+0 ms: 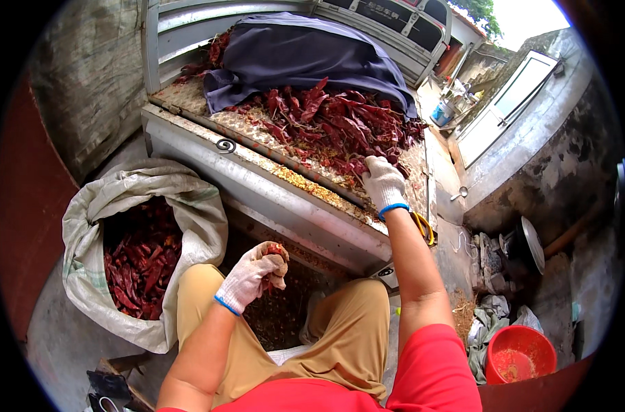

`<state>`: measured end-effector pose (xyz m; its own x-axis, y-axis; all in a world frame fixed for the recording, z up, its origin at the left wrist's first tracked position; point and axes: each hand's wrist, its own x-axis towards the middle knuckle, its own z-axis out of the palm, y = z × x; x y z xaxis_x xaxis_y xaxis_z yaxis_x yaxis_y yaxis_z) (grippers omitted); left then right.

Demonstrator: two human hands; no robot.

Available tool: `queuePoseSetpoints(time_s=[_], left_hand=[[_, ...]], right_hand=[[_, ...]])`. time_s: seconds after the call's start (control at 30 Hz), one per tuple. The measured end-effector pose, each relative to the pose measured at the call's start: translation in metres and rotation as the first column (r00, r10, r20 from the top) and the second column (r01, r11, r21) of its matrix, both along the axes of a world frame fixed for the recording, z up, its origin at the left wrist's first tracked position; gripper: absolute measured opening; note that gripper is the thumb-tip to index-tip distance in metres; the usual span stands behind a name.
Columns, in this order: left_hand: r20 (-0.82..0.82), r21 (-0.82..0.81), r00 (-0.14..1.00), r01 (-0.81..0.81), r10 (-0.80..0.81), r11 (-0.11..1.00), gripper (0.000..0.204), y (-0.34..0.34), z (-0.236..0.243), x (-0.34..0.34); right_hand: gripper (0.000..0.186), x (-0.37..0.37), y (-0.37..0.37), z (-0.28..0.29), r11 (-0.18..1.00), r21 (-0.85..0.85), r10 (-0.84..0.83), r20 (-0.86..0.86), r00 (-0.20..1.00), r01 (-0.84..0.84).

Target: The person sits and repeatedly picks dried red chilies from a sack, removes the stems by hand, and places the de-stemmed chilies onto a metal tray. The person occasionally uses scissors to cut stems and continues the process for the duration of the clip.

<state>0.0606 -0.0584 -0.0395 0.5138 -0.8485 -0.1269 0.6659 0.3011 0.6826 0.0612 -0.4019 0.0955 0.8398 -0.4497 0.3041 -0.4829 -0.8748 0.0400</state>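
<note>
Upper centre, the chilli pile [326,123] borders our nearer right hand [384,184], grip unclear; our left hand [252,276] clenches chilli pieces [276,248].

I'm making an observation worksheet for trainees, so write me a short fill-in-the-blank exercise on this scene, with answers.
1. The left hand and right hand wear whitish gloves whose cuffs are ____.
2. Of the two hands, the one nearer the pepper pile is the ____ one.
3. The open sack of dried peppers stands on the person's ____ side.
4. The round basin at lower right is ____ in colour.

Missing words: blue; right; left; red.
</note>
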Motion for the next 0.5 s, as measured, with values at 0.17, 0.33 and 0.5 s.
queuePoseSetpoints(time_s=[0.17,0.33,0.5], left_hand=[[-0.037,0.055,0.999,0.002,0.000,0.999,0.017,-0.001,0.001,-0.001],[-0.102,-0.005,0.994,0.029,-0.029,1.000,0.015,-0.006,0.003,-0.001],[-0.115,-0.034,0.993,0.019,-0.023,0.999,0.018,-0.001,0.002,0.001]], right_hand=[[0.020,-0.021,0.002,0.001,0.967,0.237,0.022,0.270,0.962,-0.089],[0.024,-0.041,-0.012,0.000,0.905,0.424,-0.178,0.290,0.940,0.041],[0.025,-0.063,0.024,0.027,0.951,0.306,-0.029,0.223,0.974,-0.042]])
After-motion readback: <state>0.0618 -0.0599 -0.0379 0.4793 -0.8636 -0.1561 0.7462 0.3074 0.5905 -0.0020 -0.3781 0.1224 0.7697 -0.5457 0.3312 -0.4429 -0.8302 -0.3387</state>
